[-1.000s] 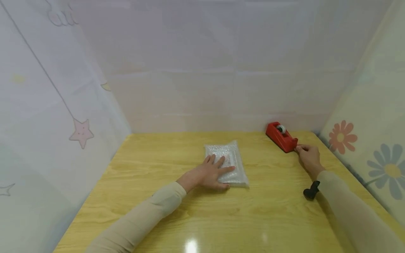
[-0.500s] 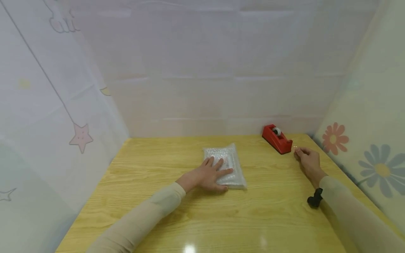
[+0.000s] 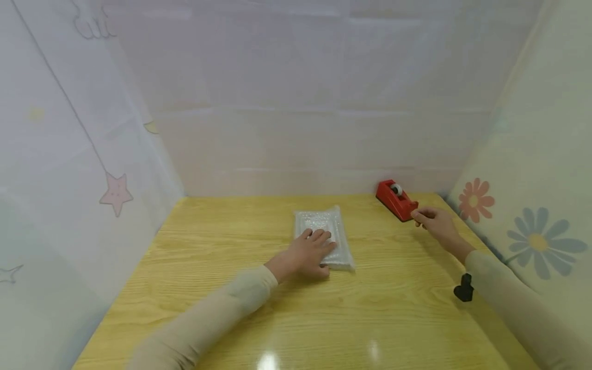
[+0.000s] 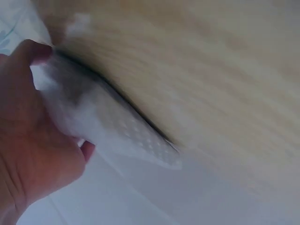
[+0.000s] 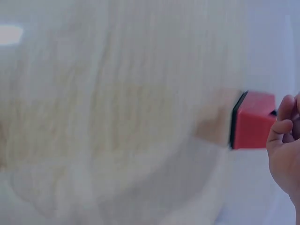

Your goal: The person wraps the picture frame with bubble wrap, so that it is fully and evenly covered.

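A flat parcel in bubble wrap (image 3: 341, 247) lies near the middle of the table. My left hand (image 3: 310, 253) rests over its lower left part, fingers slightly bent and thumb at the near edge. In the left wrist view this hand (image 4: 37, 150) is beside the cloudy wrap (image 4: 136, 136). A red tape dispenser (image 3: 393, 200) with a white-cored roll stands toward the back right. Right at its front end, my right hand (image 3: 437, 223) pinches thumb against forefinger on a short piece of clear tape, hardly visible now. The right wrist view shows the dispenser (image 5: 255, 124) beside my curled fingers (image 5: 281, 129).
The yellow wood-grain table (image 3: 222, 231) meets a pale cloth wall (image 3: 277, 144) just behind the dispenser. Patterned side cloths, with a star (image 3: 116, 194) on the left and flowers (image 3: 536, 242) on the right, border it. A black wrist mount (image 3: 464, 289) hangs under my right sleeve.
My right hand has drawn back from the dispenser's front with a bit of tape, then risen and moved left beside it. My left fingers, spread flat before, are now more bent on the parcel.
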Demonstrator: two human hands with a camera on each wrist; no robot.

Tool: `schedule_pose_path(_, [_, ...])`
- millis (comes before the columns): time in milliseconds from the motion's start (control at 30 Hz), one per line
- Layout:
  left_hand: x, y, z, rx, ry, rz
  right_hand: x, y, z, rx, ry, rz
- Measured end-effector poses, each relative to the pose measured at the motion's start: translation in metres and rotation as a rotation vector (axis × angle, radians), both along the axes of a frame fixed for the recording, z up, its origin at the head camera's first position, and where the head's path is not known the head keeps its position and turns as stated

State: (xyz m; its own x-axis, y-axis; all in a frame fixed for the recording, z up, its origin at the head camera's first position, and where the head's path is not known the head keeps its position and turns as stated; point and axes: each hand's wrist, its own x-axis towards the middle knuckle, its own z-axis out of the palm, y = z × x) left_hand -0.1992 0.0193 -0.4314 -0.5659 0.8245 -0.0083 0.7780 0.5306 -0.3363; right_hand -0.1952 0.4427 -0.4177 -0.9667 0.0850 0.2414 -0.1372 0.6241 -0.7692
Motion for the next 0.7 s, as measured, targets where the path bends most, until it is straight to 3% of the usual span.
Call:
schedule_pose_path(200, [0.023,0.007,0.004,0.034,-0.047,0.147,-0.004,-0.034,0.017,0.033,-0.007,0.107])
schedule_pose_path(500, [0.061,0.047,0.013,-0.038,-0.042,0.415,-0.02,-0.088,0.031,0.028,-0.048,0.313])
schedule_pose_path(600, [0.067,0.058,0.016,-0.068,-0.095,0.507,-0.028,-0.106,0.033,0.031,-0.047,0.392])
schedule_pose_path(700, [0.067,0.066,0.019,-0.034,-0.162,0.584,-0.038,-0.126,0.034,0.049,-0.088,0.472])
